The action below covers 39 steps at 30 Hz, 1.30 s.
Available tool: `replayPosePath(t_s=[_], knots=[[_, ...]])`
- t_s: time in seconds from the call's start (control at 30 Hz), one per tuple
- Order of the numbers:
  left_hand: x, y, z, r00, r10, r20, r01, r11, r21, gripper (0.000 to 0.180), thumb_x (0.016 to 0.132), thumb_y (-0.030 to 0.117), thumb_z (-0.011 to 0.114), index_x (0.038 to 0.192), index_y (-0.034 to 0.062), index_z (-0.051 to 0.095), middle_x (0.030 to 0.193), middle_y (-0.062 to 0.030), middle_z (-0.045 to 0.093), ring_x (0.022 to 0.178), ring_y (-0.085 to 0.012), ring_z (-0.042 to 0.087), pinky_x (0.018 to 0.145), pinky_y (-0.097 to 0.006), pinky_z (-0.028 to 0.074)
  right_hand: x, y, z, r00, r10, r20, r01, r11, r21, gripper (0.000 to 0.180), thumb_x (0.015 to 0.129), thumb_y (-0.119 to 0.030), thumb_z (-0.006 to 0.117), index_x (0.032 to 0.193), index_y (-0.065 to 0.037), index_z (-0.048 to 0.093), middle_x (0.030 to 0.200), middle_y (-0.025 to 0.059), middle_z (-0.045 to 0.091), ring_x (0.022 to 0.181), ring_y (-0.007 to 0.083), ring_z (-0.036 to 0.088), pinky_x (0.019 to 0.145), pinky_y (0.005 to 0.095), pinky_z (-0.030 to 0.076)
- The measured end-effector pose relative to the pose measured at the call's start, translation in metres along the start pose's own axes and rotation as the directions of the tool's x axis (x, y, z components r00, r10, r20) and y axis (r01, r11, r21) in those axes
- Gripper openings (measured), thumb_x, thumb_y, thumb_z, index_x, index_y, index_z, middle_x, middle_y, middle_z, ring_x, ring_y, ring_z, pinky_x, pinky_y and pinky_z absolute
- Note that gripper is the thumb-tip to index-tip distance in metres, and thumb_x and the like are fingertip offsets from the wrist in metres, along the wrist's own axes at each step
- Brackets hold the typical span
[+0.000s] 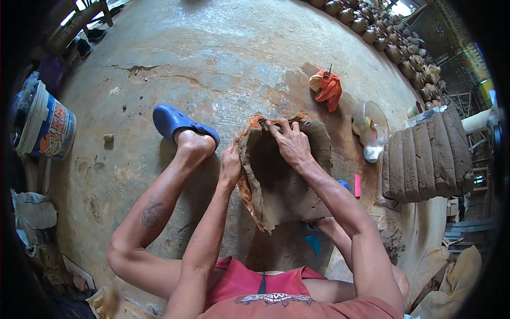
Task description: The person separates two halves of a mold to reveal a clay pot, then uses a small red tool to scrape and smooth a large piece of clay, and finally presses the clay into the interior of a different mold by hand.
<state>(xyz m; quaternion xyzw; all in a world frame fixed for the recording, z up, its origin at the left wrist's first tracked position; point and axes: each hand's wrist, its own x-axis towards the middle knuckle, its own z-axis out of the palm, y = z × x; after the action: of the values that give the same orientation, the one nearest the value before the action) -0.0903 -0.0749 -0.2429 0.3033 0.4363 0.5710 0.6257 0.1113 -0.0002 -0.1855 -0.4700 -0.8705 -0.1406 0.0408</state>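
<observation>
Between my legs stands a curved, hollow form of wet grey-brown clay point(303, 194), with an uneven rim and a dark hollow. An orange patterned cloth point(246, 189) lines its left outer side and shows along the far rim. My left hand point(230, 164) grips the left edge, its fingers close together against cloth and clay. At the far rim, my right hand point(292, 143) has its index finger stretched onto the edge and its other fingers bent over it. The right thumb is hard to make out.
Stacked clay slabs point(425, 154) stand at right, beside a clear plastic container point(370, 125). An orange cloth bundle point(326, 87) lies beyond the clay. Left are a white-and-blue bucket point(49, 125) and my blue clog point(178, 123). Rows of pots point(372, 34) line the far right.
</observation>
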Motion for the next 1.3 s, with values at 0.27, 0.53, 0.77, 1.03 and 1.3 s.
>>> replayPosePath(t_s=[0.27, 0.53, 0.77, 1.03, 1.3], knots=[[-0.005, 0.007, 0.011, 0.992, 0.122, -0.026, -0.12, 0.992, 0.047, 0.046, 0.116, 0.028, 0.037, 0.142, -0.0012, 0.059, 0.13, -0.008, 0.069, 0.116, -0.0142, 0.061, 0.102, -0.031, 0.047, 0.003, 0.01, -0.005, 0.993, -0.1, 0.062, 0.108, 0.981, -0.161, 0.051, 0.092, -0.013, 0.06, 0.143, -0.018, 0.064, 0.123, 0.0073, 0.062, 0.113, 0.0304, 0.059, 0.079, 0.0396, 0.058], [-0.002, 0.002, 0.004, 0.991, 0.13, 0.017, -0.131, 0.989, 0.061, 0.044, 0.115, 0.027, 0.04, 0.144, -0.0005, 0.057, 0.134, -0.0073, 0.066, 0.121, -0.0145, 0.059, 0.107, -0.03, 0.046, 0.006, 0.027, -0.013, 0.968, -0.226, 0.11, 0.242, 0.958, -0.157, 0.035, 0.098, -0.016, 0.057, 0.129, -0.008, 0.071, 0.114, 0.0079, 0.065, 0.117, 0.0295, 0.058, 0.084, 0.0427, 0.056], [0.002, -0.011, 0.0, 0.995, 0.101, 0.013, -0.1, 0.995, -0.03, 0.045, 0.115, 0.025, 0.038, 0.147, -0.0015, 0.055, 0.14, -0.0088, 0.063, 0.125, -0.0155, 0.058, 0.109, -0.031, 0.044, 0.018, 0.024, -0.011, 0.971, -0.156, 0.182, 0.169, 0.984, -0.059, 0.027, 0.103, -0.018, 0.054, 0.117, -0.004, 0.072, 0.122, 0.0094, 0.061, 0.115, 0.0307, 0.059, 0.087, 0.0465, 0.056], [0.006, -0.016, 0.001, 0.987, 0.161, -0.014, -0.16, 0.986, 0.039, 0.043, 0.114, 0.021, 0.039, 0.143, -0.0042, 0.057, 0.136, -0.0135, 0.066, 0.125, -0.0194, 0.06, 0.109, -0.033, 0.044, 0.021, 0.036, -0.018, 0.923, -0.332, 0.194, 0.378, 0.876, -0.3, 0.027, 0.096, -0.016, 0.06, 0.11, 0.003, 0.073, 0.115, 0.0135, 0.066, 0.115, 0.0324, 0.06, 0.086, 0.042, 0.056], [0.016, -0.031, -0.006, 0.983, 0.184, 0.026, -0.185, 0.981, 0.061, 0.045, 0.114, 0.025, 0.041, 0.142, -0.0046, 0.058, 0.136, -0.0142, 0.067, 0.123, -0.0185, 0.061, 0.106, -0.032, 0.046, 0.021, 0.045, -0.024, 0.926, -0.255, 0.28, 0.311, 0.933, -0.181, 0.03, 0.093, -0.016, 0.06, 0.111, 0.005, 0.07, 0.118, 0.0126, 0.062, 0.114, 0.0322, 0.058, 0.096, 0.0475, 0.05]])
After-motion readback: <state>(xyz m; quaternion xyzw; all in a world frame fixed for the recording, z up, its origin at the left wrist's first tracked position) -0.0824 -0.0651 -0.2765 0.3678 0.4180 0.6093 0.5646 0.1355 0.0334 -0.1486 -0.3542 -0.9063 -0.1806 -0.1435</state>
